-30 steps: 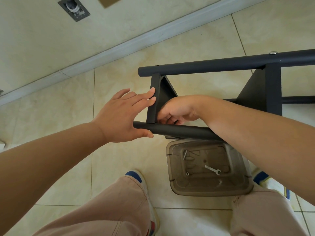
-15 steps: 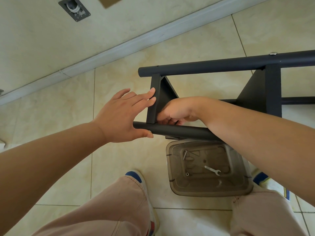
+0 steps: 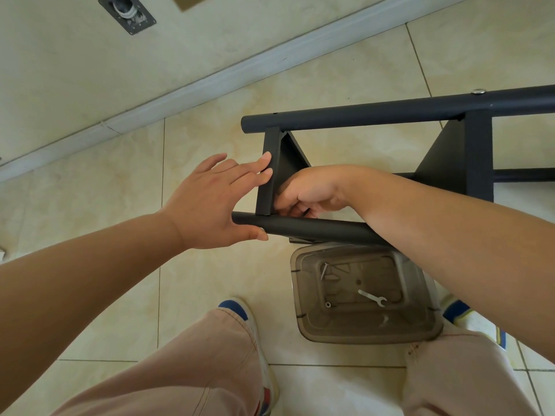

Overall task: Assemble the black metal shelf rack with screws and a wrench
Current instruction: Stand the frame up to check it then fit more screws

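Note:
The black metal rack lies on its side on the tiled floor, with two long tubes joined by flat cross panels. My left hand presses flat against the end panel, its thumb hooked under the near tube. My right hand reaches inside the frame, with its fingers curled at the corner where that panel meets the near tube; what they hold is hidden. A silver wrench and a loose screw lie in the clear plastic bin. A screw head sits on the far tube.
The bin stands on the floor between my feet, partly under the near tube. My shoes flank it. A wall with a white baseboard and a metal socket plate runs behind the rack.
My right hand has shifted slightly at the corner joint. My left hand and the rack stay as they were.

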